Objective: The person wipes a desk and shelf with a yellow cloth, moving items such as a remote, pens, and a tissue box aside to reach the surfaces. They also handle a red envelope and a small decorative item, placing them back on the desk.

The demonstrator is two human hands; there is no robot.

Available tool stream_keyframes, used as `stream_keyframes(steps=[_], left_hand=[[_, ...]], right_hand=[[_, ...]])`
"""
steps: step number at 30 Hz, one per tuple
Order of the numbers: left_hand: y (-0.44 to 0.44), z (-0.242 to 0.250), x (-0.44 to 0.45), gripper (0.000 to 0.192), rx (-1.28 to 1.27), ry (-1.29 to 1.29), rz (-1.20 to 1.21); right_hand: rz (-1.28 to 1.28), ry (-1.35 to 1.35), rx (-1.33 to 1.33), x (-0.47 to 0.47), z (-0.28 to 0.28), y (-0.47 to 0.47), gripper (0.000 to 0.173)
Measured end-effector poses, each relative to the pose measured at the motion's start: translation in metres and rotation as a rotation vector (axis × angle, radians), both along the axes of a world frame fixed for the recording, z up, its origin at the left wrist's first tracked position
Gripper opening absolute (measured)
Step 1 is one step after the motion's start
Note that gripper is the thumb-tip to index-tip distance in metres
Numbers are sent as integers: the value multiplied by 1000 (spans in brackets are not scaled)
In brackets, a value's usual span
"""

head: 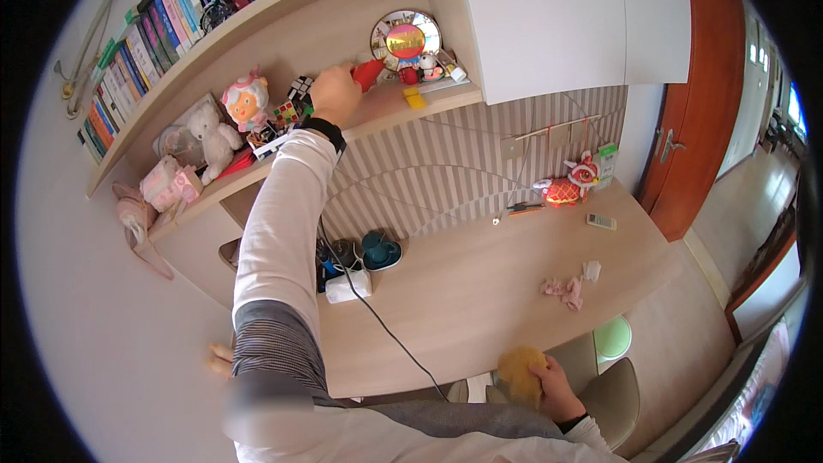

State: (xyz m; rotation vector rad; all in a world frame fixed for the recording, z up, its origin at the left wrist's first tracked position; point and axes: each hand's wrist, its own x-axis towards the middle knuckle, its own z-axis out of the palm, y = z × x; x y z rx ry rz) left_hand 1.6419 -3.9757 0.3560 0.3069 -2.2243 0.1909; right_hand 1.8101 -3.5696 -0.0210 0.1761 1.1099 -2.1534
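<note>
My left hand [334, 96] reaches up to the middle of the wooden shelf [398, 117], its fingers closed around a small red object [368, 75] whose kind I cannot make out. Left of that hand are puzzle cubes [287, 112] and a pink-capped doll figure [245, 101]. To its right, a round mirror-like plate [386, 29] leans at the back, with a small white-and-black figurine [429, 65] and a yellow piece [415, 98] in front. Low at the desk's front edge, my right hand [558, 392] grips a fluffy yellow-brown cloth or plush [522, 373].
Below is the wooden desk [450, 315] with a teal cup [378, 247], tissue pack [348, 287], pink crumpled cloth [566, 292], remote control [601, 221] and red lion plush [569, 188]. A black cable [379, 318] crosses it. Chairs [611, 399] stand at its front.
</note>
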Motion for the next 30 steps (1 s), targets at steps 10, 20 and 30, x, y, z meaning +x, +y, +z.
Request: stream_keyframes(steps=[10, 20, 30], left_hand=[[-16, 6, 25, 32, 283, 312, -122], [-6, -17, 52, 28, 401, 384, -341], [33, -53, 84, 22, 407, 754, -512]], right_hand=[[109, 548, 781, -75, -129, -65, 56], [199, 1328, 1240, -66, -110, -111, 69], [292, 1192, -12, -109, 140, -140, 55]])
